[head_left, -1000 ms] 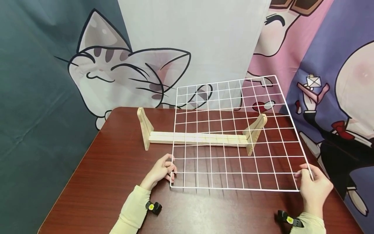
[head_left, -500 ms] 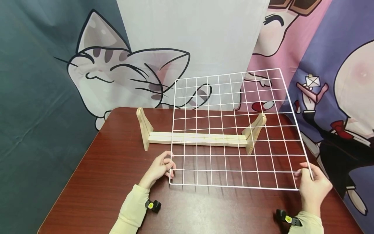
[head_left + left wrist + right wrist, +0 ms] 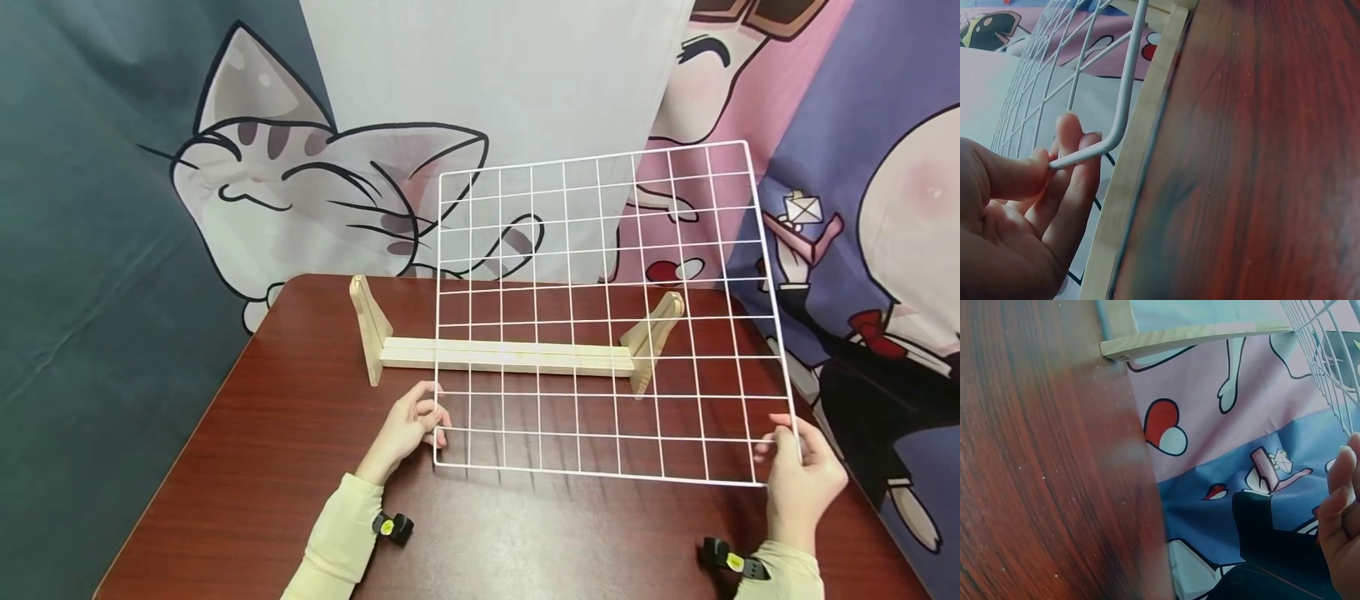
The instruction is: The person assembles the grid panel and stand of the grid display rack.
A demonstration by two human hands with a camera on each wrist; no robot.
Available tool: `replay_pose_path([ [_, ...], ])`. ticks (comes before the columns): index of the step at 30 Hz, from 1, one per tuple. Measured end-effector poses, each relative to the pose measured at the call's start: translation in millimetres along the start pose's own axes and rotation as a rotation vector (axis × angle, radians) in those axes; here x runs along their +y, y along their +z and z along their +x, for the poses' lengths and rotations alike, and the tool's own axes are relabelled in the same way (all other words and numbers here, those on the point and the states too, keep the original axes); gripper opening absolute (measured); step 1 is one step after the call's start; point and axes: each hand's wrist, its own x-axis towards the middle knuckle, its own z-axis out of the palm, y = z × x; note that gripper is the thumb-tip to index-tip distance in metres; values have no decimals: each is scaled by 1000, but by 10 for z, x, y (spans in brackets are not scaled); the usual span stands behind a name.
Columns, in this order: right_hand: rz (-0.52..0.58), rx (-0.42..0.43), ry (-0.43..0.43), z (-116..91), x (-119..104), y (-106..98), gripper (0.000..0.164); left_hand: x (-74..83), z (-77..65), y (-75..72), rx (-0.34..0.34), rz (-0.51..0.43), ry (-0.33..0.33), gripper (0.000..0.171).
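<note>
A white wire grid panel [image 3: 572, 321] is held up, tilted with its far edge high, in front of a wooden stand. My left hand [image 3: 405, 427] pinches its left edge near the lower corner; in the left wrist view the thumb and fingers [image 3: 1079, 181] close around the rounded wire corner. On the opposite side, my right hand [image 3: 804, 479] grips the right edge close to the lower right corner. That hand shows only partly at the right border of the right wrist view. Behind the grid, the pale wooden stand [image 3: 408, 353] has a crossbar between two upright side pieces.
The stand rests on a reddish-brown table [image 3: 247, 467], whose left edge runs diagonally. Cloth backdrops with a cartoon cat [image 3: 258, 179] and other figures hang behind and to the right. Dark wrist devices sit over both pale sleeves [image 3: 337, 525].
The far edge of the grid panel has swung upward, so it stands steeper, and its near edge has risen slightly in view. Both hands keep their hold; the wooden stand has not moved.
</note>
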Motion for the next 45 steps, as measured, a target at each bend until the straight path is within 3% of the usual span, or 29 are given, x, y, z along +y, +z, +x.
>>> replay_pose_path([
  [5,37,-38,-22,-33,8,7,18,-61,-10,-59,-8,-18,53,32],
  [13,48,-123,-65,-27,44,24,19,-45,-7,-172,-19,-19,217,31],
  [23,62,-206,-62,-40,100,48,27,65,27,-272,31,87,414,27],
  [27,32,-204,-20,-46,98,71,27,71,27,-275,78,99,431,26],
  [33,-131,-225,20,-55,111,45,28,140,14,-297,145,165,460,25],
  [40,-311,-258,-30,-126,26,87,29,249,10,-347,195,232,478,26],
  [45,-373,-265,-60,-167,-16,130,30,293,-21,-332,211,235,483,25],
])
